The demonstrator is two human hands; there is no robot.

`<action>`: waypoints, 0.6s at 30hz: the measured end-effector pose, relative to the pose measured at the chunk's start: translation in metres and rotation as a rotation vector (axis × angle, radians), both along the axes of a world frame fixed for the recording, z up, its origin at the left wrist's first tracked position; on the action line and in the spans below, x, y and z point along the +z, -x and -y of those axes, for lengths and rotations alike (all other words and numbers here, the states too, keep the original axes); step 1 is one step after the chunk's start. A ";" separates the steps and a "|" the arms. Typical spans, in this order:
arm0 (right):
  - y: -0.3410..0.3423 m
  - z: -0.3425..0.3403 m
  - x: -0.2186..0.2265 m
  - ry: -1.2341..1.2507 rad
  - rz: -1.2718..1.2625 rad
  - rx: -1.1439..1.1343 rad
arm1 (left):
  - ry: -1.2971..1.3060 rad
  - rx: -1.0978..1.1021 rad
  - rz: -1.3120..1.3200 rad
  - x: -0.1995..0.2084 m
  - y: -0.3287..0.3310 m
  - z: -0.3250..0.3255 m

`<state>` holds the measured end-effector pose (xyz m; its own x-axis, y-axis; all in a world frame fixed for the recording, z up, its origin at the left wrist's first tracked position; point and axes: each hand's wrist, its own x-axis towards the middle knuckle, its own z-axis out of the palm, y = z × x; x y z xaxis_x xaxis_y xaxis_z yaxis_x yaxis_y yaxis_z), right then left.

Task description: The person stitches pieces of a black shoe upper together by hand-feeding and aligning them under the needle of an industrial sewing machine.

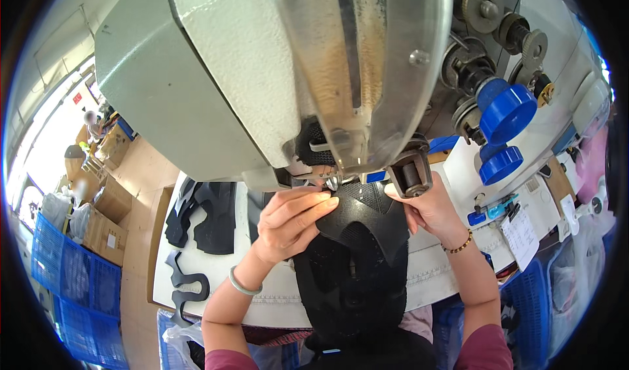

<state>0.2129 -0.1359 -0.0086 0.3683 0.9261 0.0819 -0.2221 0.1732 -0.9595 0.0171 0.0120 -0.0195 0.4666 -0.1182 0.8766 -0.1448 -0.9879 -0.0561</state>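
A black shoe upper (360,221), part mesh and part smooth, lies under the head of a grey-green sewing machine (216,75). On its left edge my left hand (288,222) is closed, fingertips pinched together close to the needle area (332,183). My right hand (432,206) grips the opposite edge, its thumb on top and its other fingers partly hidden below and behind the roller guide (411,177). The lower part of the black material hangs toward me over the table edge. A clear shield (367,108) covers part of the machine's front.
Black cut pieces (215,219) and a curvy grey strip (190,288) lie on the white table (262,298) at left. Blue knobs (508,111) jut out at right, above a paper sheet (519,236). Blue crates (78,259) and cardboard boxes (105,229) stand on the floor, with people beyond.
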 end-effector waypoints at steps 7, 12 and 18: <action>0.010 0.005 0.000 -0.001 0.023 0.014 | 0.029 0.151 -0.265 0.031 0.016 0.026; 0.005 0.006 -0.011 -0.059 -0.030 0.049 | -0.103 0.255 -0.197 0.024 0.011 0.036; 0.008 0.004 -0.018 -0.066 -0.004 0.042 | -0.063 0.260 -0.165 0.017 0.004 0.033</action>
